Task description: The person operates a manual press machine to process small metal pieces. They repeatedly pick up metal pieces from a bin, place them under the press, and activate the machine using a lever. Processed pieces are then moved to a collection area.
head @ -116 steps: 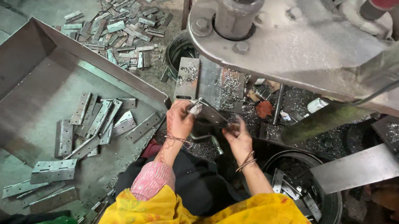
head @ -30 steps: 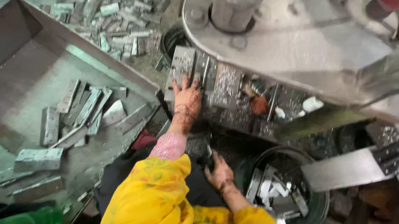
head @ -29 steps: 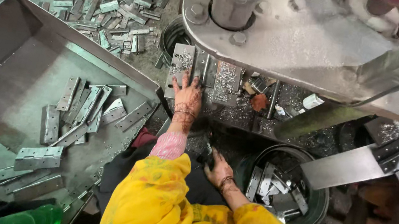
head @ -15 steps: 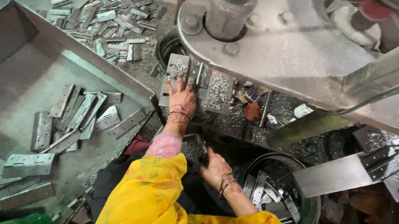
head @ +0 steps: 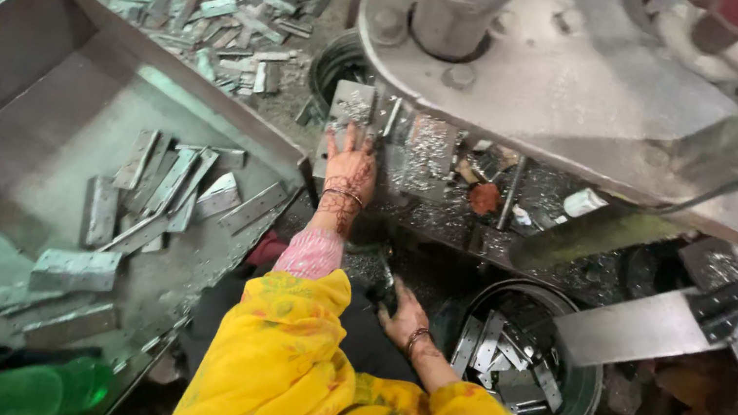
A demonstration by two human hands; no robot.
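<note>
We observe our left hand (head: 351,167) stretched forward with fingers spread and flat, palm down, on the bed of the press (head: 416,161), fingertips touching a small grey metal plate (head: 350,108) that lies at the bed's left edge, just below the thick vertical ram (head: 455,4) of the machine. The hand grips nothing; it only rests on the metal. The bed around it is covered in bright metal chips. Our right hand (head: 404,317) sits low, near our lap, below the bed's front edge; its fingers are curled around a small dark piece (head: 384,284), though we cannot tell what that piece is or how firmly it is held. Just right of this hand stands a round dark bucket (head: 579,409) holding flat hinge-like metal blanks (head: 509,353). To our left is a large sheet-metal tray (head: 38,56) with sloped walls; a loose group of grey metal strips (head: 164,190) lies toward its right side and a few heavier bars (head: 73,269) near its lower edge. Beyond the tray's far wall a heap of similar strips (head: 223,7) lies on the floor. A green plastic bottle (head: 29,391) shows at the lower left corner. Yellow patterned sleeves (head: 311,386) cover both our arms.
</note>
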